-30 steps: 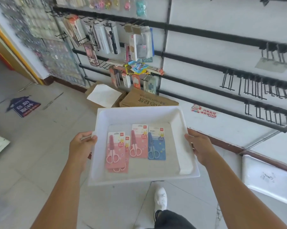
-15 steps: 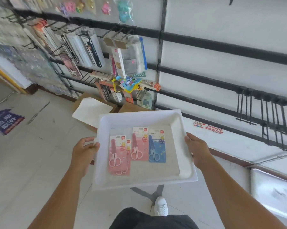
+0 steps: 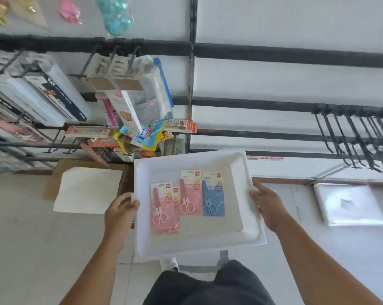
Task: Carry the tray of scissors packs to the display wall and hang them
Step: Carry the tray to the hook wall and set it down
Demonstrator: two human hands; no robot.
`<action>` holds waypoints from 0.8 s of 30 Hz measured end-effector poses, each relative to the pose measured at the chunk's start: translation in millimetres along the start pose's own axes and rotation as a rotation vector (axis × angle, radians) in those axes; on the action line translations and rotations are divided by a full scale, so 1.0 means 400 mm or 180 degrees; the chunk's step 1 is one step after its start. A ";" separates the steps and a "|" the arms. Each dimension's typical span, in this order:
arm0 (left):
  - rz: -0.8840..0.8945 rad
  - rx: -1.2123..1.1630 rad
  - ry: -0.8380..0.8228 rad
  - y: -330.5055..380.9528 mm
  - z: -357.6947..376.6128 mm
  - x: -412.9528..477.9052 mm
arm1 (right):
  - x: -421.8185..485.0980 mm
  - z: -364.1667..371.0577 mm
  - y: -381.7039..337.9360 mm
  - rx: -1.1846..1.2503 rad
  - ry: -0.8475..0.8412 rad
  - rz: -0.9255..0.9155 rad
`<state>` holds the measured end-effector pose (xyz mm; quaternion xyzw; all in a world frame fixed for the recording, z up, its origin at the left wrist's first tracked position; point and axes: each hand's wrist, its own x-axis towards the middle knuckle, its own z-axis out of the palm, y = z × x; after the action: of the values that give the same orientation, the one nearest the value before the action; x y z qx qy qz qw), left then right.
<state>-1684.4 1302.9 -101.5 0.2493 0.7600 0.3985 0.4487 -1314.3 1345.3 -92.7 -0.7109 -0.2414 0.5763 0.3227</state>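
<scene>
I hold a white plastic tray level in front of me, close to the display wall. My left hand grips its left rim and my right hand grips its right rim. In the tray lie several scissors packs: two overlapping pink ones at the left, another pink pack in the middle, and a blue pack to its right. Empty black hooks stick out of the wall rails at the right.
Hanging stationery packs and boxed goods fill the wall's left section. A cardboard box with a white sheet sits on the floor at the left. A second white tray lies on the floor at the right.
I have walked closer to the wall with the tray, and my view has turned right. The packs have not shifted in the tray. Both hands keep their grip.
</scene>
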 end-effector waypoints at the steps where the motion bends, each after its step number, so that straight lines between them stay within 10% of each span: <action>1: 0.0012 0.0049 -0.0044 0.003 0.003 0.023 | 0.003 0.009 0.001 0.0034 0.0050 0.0018; 24: -0.0470 0.0870 -0.0155 -0.141 0.091 0.233 | 0.219 0.101 0.134 0.0102 0.0555 0.0902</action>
<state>-1697.8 1353.9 -203.4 0.2612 0.8123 0.2511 0.4570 -1335.9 1379.3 -195.5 -0.7799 -0.1005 0.5560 0.2693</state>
